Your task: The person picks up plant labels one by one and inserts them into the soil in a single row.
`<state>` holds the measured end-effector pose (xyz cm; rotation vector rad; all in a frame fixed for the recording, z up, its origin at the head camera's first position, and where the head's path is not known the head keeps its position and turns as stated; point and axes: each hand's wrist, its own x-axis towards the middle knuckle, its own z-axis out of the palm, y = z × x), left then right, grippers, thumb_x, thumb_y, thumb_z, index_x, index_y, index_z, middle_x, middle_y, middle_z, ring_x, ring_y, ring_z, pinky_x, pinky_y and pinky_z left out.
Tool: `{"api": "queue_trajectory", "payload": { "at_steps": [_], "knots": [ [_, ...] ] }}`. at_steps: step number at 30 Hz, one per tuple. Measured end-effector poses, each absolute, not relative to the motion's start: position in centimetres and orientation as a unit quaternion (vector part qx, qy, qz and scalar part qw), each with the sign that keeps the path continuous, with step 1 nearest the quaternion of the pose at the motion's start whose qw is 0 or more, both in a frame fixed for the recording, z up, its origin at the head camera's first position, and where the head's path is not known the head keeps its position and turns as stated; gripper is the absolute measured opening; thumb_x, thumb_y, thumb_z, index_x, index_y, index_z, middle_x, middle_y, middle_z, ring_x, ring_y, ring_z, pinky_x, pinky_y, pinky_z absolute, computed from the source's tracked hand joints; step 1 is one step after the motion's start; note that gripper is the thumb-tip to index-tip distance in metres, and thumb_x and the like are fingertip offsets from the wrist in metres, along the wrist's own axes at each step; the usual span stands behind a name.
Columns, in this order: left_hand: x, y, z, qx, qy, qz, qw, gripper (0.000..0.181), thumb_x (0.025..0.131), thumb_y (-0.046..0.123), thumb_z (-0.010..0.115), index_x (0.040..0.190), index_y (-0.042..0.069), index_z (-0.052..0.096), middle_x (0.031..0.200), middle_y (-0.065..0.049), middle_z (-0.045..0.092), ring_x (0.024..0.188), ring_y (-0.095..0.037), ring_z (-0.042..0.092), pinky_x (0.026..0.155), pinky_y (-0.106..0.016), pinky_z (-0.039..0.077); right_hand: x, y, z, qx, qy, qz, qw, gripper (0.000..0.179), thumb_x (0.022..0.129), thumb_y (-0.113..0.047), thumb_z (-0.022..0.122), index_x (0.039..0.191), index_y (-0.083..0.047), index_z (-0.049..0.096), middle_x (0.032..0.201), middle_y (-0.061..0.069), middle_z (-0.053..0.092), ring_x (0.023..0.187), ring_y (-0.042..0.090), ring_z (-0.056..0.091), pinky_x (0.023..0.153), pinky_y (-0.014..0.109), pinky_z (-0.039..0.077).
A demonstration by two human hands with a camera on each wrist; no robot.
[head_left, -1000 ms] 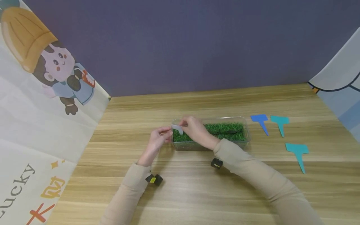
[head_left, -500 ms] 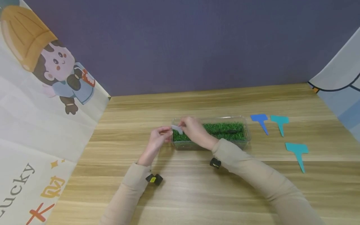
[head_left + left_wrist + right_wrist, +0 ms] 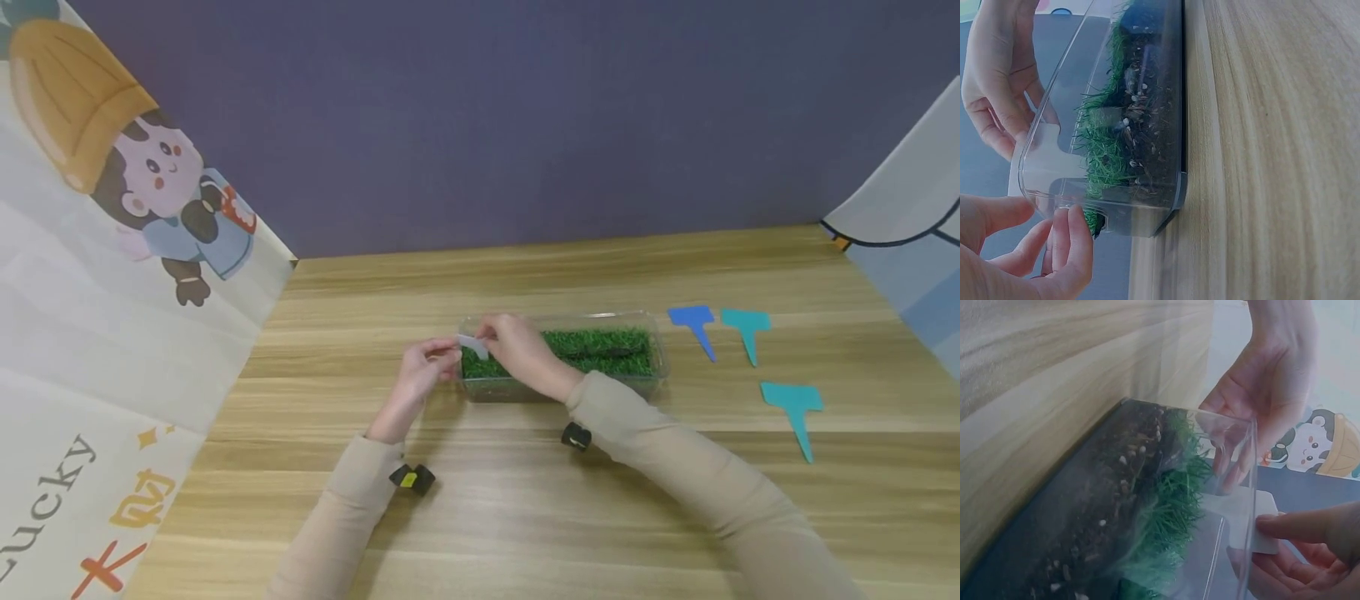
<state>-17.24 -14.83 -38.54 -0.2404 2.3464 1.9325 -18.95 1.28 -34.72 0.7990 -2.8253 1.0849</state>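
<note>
A clear rectangular planter box (image 3: 558, 390) holds green grass (image 3: 600, 342) over dark soil with pale specks. At its left end a white T-shaped plant label (image 3: 472, 343) stands with its stem down in the grass. My right hand (image 3: 522, 348) reaches across the box and pinches the label's wide head between thumb and fingers, also seen in the right wrist view. Beside the box's left end, my left hand (image 3: 422, 371) has its fingertips (image 3: 1079, 225) at the end wall. Its thumb lies right by the label's edge in the left wrist view.
Right of the box, on the wooden table (image 3: 480, 508), lie a blue plant label (image 3: 693, 321), a teal label (image 3: 747, 327) and a nearer teal label (image 3: 795, 404). A dark panel (image 3: 525, 125) rises at the back; a printed white sheet (image 3: 112, 350) borders the left side.
Both hands stay nearly in place around the white plant label. The view itself shifts very slightly; the box and the labels on the table stay put.
</note>
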Motion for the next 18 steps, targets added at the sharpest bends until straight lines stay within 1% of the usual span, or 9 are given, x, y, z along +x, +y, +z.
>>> {"api": "queue_trajectory", "payload": {
  "at_steps": [3, 5, 7, 10, 15, 18],
  "knots": [
    [-17.2, -14.7, -38.6, -0.081, 0.765, 0.637, 0.046, 0.027, 0.082, -0.002, 0.056, 0.108, -0.008, 0.056, 0.100, -0.018, 0.057, 0.070, -0.015, 0.054, 0.072, -0.034, 0.053, -19.0, 1.4, -34.7, 0.249, -0.905, 0.345, -0.002, 0.012, 0.082, 0.000, 0.059, 0.091, -0.002, 0.066, 0.089, 0.009, 0.066, 0.079, 0.018, 0.061, 0.071, 0.027, 0.052],
    [-17.2, -14.7, -38.6, -0.083, 0.762, 0.640, 0.045, 0.027, 0.082, -0.003, 0.055, 0.108, -0.009, 0.056, 0.100, -0.018, 0.057, 0.071, -0.017, 0.055, 0.075, -0.038, 0.052, -19.0, 1.5, -34.6, 0.249, -0.905, 0.346, -0.009, 0.014, 0.081, 0.000, 0.059, 0.093, -0.002, 0.066, 0.092, 0.009, 0.066, 0.085, 0.019, 0.061, 0.075, 0.028, 0.052],
    [-17.2, -14.7, -38.6, -0.085, 0.761, 0.642, 0.043, 0.026, 0.082, -0.003, 0.055, 0.108, -0.009, 0.056, 0.099, -0.017, 0.057, 0.072, -0.018, 0.055, 0.076, -0.041, 0.051, -18.9, 1.7, -34.3, 0.251, -0.905, 0.344, -0.015, 0.017, 0.082, 0.000, 0.058, 0.097, -0.002, 0.065, 0.095, 0.009, 0.065, 0.087, 0.019, 0.061, 0.076, 0.028, 0.052],
    [-17.2, -14.7, -38.6, -0.087, 0.760, 0.643, 0.041, 0.026, 0.082, -0.004, 0.055, 0.108, -0.009, 0.056, 0.099, -0.017, 0.057, 0.072, -0.018, 0.055, 0.077, -0.042, 0.051, -18.8, 1.9, -33.8, 0.254, -0.904, 0.344, -0.022, 0.019, 0.082, -0.002, 0.059, 0.101, -0.002, 0.064, 0.097, 0.009, 0.065, 0.086, 0.019, 0.061, 0.074, 0.027, 0.052],
    [-17.3, -14.7, -38.6, -0.084, 0.761, 0.642, 0.042, 0.027, 0.081, -0.004, 0.056, 0.107, -0.009, 0.056, 0.097, -0.017, 0.058, 0.072, -0.018, 0.055, 0.076, -0.042, 0.051, -18.4, 2.6, -32.8, 0.255, -0.904, 0.341, -0.034, 0.020, 0.083, -0.005, 0.059, 0.102, -0.003, 0.063, 0.095, 0.009, 0.065, 0.076, 0.015, 0.059, 0.062, 0.022, 0.050],
    [-17.3, -14.8, -38.6, -0.087, 0.761, 0.641, 0.042, 0.026, 0.081, -0.003, 0.056, 0.107, -0.008, 0.056, 0.095, -0.016, 0.058, 0.071, -0.018, 0.055, 0.076, -0.041, 0.052, -18.3, 3.2, -32.2, 0.254, -0.906, 0.335, -0.048, 0.021, 0.083, -0.006, 0.059, 0.104, -0.005, 0.063, 0.096, 0.008, 0.064, 0.079, 0.015, 0.059, 0.063, 0.024, 0.050]
  ]
}}
